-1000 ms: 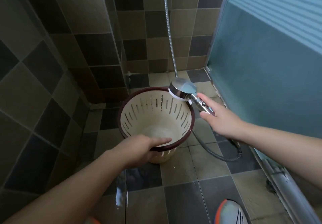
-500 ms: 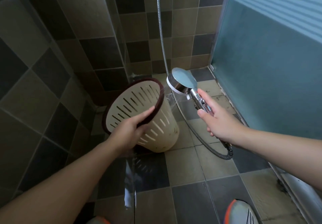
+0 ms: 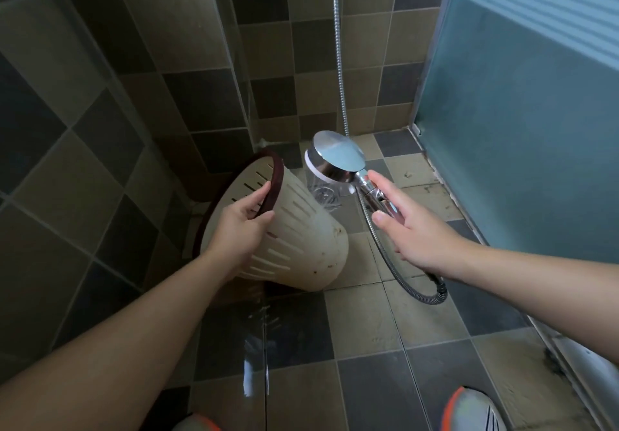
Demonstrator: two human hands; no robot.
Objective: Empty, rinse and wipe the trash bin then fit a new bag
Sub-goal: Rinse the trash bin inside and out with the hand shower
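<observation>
A cream slotted trash bin (image 3: 301, 239) with a dark red rim is tipped far over to the left, its mouth facing the tiled wall and its base toward me. My left hand (image 3: 239, 226) grips the rim, thumb inside. My right hand (image 3: 415, 229) holds the chrome handle of a shower head (image 3: 335, 159), index finger and thumb stretched along it. The round head hangs just right of the bin's rim, spraying water down onto the floor drain (image 3: 323, 197).
A metal hose (image 3: 340, 62) runs up the back wall and loops on the floor at the right. A frosted glass door (image 3: 522, 112) closes the right side, tiled walls the left and back. The floor tiles are wet. Two shoe tips show at the bottom edge.
The bin went from upright to tipped steeply leftward, its mouth turning away from me. The shower head moved from over the bin's rim to beside it, above the drain.
</observation>
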